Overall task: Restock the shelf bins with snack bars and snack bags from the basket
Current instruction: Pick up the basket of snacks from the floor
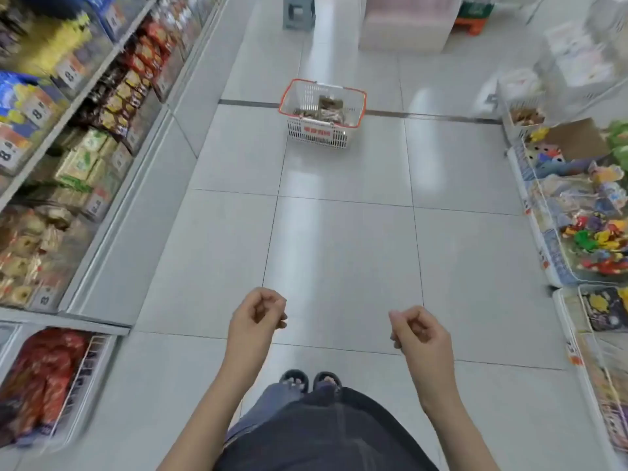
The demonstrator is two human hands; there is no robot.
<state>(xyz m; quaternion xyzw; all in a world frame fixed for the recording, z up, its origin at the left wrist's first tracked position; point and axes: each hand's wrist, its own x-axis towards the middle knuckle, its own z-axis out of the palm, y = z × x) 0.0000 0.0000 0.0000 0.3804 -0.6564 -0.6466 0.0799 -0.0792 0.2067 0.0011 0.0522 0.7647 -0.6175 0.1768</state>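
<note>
Head view looks down an aisle of pale floor tiles (339, 253). Nearest the camera are the person's dark clothes and two dark sandals (311, 380), toes pointing up the aisle. Just ahead of them both forearms are raised. The left hand (256, 312) has its fingers curled in toward the palm and holds nothing. The right hand (419, 329) is curled the same way, thumb against the bent fingers, also holding nothing. The two hands are well apart from each other, at about the same height in the frame.

Farther up the aisle, well beyond both hands and roughly between them, the basket (321, 132) stands on the floor: white slatted walls, an orange-red rim, and a small pile of brownish snack packets (328, 108) inside. Neither hand touches it.

Along the left side run the shelf bins (102, 107), blurred, packed with red, brown, green and yellow packets behind price tags. On the right, clear bins hold bright toys (591, 232). At the far end stands a grey stool (299, 11).
</note>
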